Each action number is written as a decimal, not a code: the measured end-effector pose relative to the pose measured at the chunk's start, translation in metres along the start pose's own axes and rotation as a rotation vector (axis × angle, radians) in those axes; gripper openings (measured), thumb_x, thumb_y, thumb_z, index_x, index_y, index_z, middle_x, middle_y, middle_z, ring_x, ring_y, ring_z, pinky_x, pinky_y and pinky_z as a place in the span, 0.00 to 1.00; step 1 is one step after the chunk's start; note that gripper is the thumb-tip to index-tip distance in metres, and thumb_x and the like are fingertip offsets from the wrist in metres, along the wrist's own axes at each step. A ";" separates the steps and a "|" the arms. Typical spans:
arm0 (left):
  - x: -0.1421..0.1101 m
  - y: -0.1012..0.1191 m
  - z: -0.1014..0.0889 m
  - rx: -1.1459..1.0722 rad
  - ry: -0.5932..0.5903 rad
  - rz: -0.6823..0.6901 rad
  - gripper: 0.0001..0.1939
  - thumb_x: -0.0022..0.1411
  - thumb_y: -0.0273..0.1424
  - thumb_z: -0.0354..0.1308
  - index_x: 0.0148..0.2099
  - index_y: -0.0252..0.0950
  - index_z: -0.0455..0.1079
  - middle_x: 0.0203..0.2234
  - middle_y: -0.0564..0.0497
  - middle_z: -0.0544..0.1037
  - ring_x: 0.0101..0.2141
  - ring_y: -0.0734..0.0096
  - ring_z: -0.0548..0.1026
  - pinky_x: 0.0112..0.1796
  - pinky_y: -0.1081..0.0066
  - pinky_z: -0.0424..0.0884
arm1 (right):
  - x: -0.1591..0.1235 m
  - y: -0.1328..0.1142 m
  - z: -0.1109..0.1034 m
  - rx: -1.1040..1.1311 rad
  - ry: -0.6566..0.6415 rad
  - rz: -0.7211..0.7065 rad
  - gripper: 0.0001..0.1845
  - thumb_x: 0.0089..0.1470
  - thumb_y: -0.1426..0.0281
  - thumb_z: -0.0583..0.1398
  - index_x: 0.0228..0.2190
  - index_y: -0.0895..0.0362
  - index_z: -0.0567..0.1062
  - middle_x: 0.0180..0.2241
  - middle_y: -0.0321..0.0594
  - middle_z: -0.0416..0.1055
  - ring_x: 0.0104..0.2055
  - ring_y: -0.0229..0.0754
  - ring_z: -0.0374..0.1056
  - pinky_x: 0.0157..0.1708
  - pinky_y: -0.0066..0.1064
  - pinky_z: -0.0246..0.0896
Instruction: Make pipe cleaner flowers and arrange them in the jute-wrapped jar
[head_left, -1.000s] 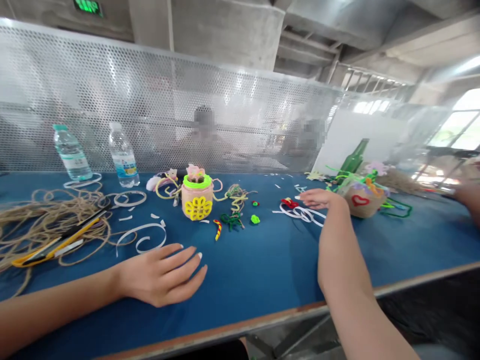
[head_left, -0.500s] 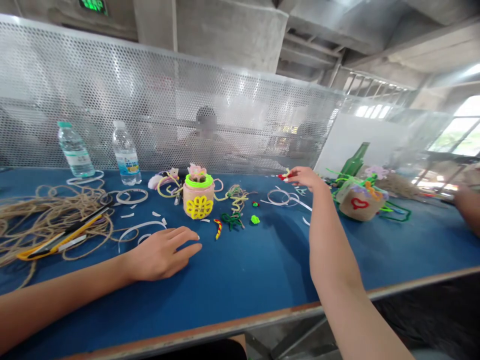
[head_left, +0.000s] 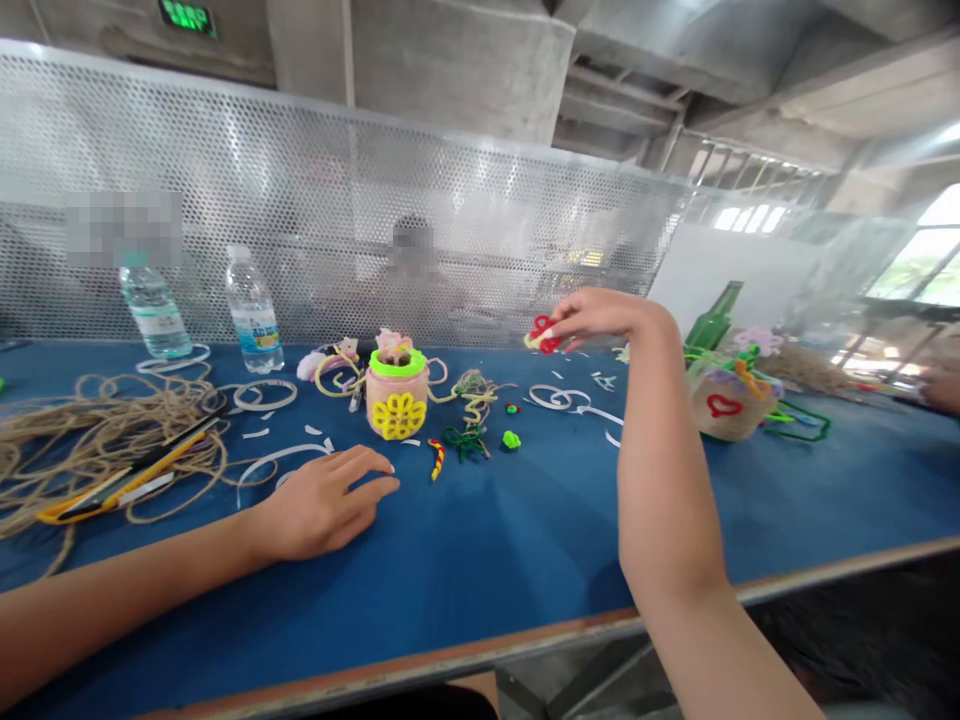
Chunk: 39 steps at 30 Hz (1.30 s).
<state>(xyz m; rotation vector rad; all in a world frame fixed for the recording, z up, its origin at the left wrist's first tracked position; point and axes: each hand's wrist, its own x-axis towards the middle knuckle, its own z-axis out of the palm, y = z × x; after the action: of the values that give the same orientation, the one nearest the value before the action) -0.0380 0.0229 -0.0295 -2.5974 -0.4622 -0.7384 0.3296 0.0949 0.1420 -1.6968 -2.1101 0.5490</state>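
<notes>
My right hand (head_left: 600, 315) is raised above the blue table (head_left: 525, 540) and pinches a small red and white pipe-cleaner piece (head_left: 540, 335). My left hand (head_left: 326, 500) rests palm down on the table with its fingers stretched out, close to white paper strips (head_left: 281, 460). A pink jar (head_left: 396, 390) with a green rim and a yellow flower stands beyond it. Small pipe-cleaner bits, among them a green one (head_left: 511, 439) and a striped one (head_left: 436, 457), lie between the jar and my right arm.
Twine (head_left: 90, 430) and a yellow tool (head_left: 112, 480) lie at the left. Two water bottles (head_left: 253, 312) stand by the perforated screen (head_left: 337, 220). A decorated jar with a red heart (head_left: 724, 403) and a green bottle (head_left: 712, 318) are at the right. Another person's hand (head_left: 941, 390) shows far right.
My right hand took the red piece off the table and lifted it up and leftward. My left hand drew in a little and stayed flat.
</notes>
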 end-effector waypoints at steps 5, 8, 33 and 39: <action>0.001 -0.001 0.006 -0.140 -0.024 -0.197 0.14 0.63 0.24 0.47 0.48 0.36 0.67 0.41 0.45 0.73 0.42 0.68 0.73 0.41 0.69 0.74 | 0.008 -0.041 0.027 0.025 -0.319 -0.123 0.07 0.45 0.69 0.66 0.29 0.56 0.74 0.29 0.39 0.76 0.29 0.38 0.73 0.27 0.28 0.68; 0.001 -0.003 0.007 -0.201 -0.062 -0.290 0.14 0.64 0.26 0.46 0.50 0.37 0.65 0.43 0.45 0.71 0.44 0.68 0.72 0.45 0.67 0.73 | 0.015 -0.044 0.033 0.006 -0.377 -0.134 0.09 0.44 0.68 0.67 0.29 0.57 0.73 0.27 0.38 0.76 0.28 0.38 0.73 0.26 0.27 0.68; 0.005 0.033 -0.005 -0.872 0.037 -0.779 0.28 0.64 0.39 0.52 0.63 0.42 0.50 0.51 0.46 0.69 0.45 0.68 0.72 0.47 0.66 0.71 | -0.036 -0.121 0.067 -0.421 -0.563 -0.561 0.05 0.48 0.73 0.60 0.31 0.58 0.71 0.28 0.35 0.71 0.29 0.35 0.65 0.27 0.26 0.54; 0.009 0.058 -0.027 -0.965 -0.039 -0.716 0.17 0.66 0.37 0.51 0.55 0.42 0.64 0.49 0.50 0.72 0.51 0.67 0.68 0.53 0.68 0.64 | -0.077 -0.159 0.109 -0.599 -0.535 -0.788 0.02 0.49 0.76 0.57 0.27 0.58 0.69 0.25 0.35 0.66 0.25 0.34 0.56 0.24 0.29 0.44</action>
<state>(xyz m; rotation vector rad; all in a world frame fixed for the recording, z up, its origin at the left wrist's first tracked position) -0.0182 -0.0380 -0.0200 -3.3151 -1.3696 -1.4108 0.1565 -0.0192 0.1283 -0.8028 -3.3024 0.1194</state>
